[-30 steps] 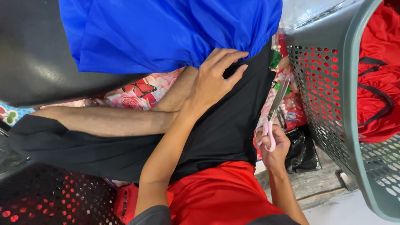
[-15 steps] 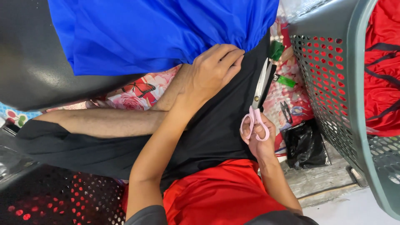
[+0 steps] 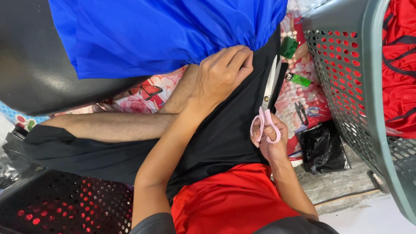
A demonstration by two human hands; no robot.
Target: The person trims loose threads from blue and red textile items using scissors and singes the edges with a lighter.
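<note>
- Left hand (image 3: 223, 71): fingers curled, pinching the blue fabric (image 3: 164, 34) at the seam.
- Right hand (image 3: 271, 138): closed around pink-handled scissors (image 3: 266, 108), blades over black fabric (image 3: 225, 134).
- Green lighter (image 3: 298, 79): on floral cloth (image 3: 303, 104).

No labels, signs or screens, only a crumpled black plastic bag (image 3: 323, 147) beside the grey perforated basket (image 3: 342, 86)
</note>
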